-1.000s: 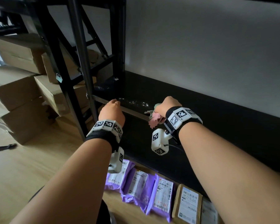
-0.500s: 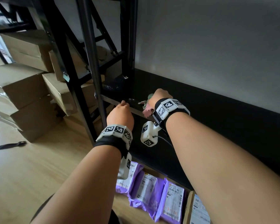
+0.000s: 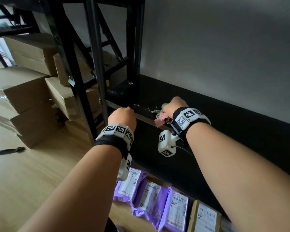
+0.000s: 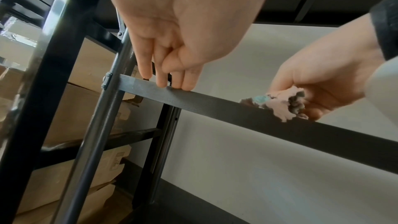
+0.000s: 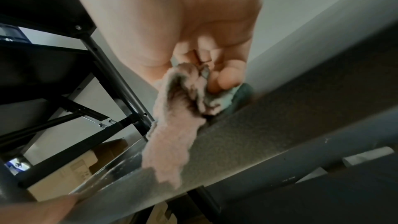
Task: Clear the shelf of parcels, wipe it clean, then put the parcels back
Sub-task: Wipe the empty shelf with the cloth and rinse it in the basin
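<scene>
Left hand (image 4: 172, 28) fingertips resting on shelf front rail (image 4: 237, 108), near black upright (image 4: 103, 108). Right hand (image 4: 327, 81) far right, gripping pink cloth (image 4: 284, 106) against rail. Cardboard boxes (image 4: 86, 108) left.

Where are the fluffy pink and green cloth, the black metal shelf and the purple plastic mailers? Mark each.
fluffy pink and green cloth (image 5: 172, 142), right wrist view, hanging pink end.
black metal shelf (image 4: 215, 101), left wrist view, front rail.
purple plastic mailers (image 3: 151, 194), head view, middle mailer's label.
</scene>
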The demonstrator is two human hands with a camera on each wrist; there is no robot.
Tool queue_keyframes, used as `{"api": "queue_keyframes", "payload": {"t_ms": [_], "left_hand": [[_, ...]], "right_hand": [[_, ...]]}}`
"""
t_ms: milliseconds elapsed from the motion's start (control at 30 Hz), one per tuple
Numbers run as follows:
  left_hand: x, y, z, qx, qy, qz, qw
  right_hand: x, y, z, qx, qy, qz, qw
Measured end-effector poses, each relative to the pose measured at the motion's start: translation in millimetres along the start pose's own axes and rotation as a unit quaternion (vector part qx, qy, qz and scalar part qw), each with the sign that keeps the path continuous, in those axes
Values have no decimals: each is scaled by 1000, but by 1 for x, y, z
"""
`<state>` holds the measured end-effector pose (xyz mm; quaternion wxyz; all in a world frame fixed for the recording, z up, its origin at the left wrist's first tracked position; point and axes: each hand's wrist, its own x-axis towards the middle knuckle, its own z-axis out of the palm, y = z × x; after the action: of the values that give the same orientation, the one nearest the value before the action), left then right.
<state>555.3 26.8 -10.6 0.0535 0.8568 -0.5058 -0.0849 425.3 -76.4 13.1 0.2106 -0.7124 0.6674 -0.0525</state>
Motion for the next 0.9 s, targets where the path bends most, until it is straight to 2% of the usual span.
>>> {"api": "queue_keyframes", "payload": {"t_ms": [100,267,400,533,633,900], "left_hand": [[3,-2,2,11,8,7,1000],[3,-4,6,-3,23,20,1000],[3,-9,7,-30,29,26,999],[2,-11,4,-47,10,26,998],[2,-11,-2,-33,-24,38,998],[7,-24,-5,-39,-16,3,999]], "right_hand": [[5,-14,5,-56,-23,-34,998],[18,-43,28,49,-27,-91,994],[17,-58,32,131,-56,-38,989],[5,-47,23,90,-77,-65,991],[-5,-34,22,7,-51,-134,990],[-17,-27,24,-19,-2,-113,993]]}}
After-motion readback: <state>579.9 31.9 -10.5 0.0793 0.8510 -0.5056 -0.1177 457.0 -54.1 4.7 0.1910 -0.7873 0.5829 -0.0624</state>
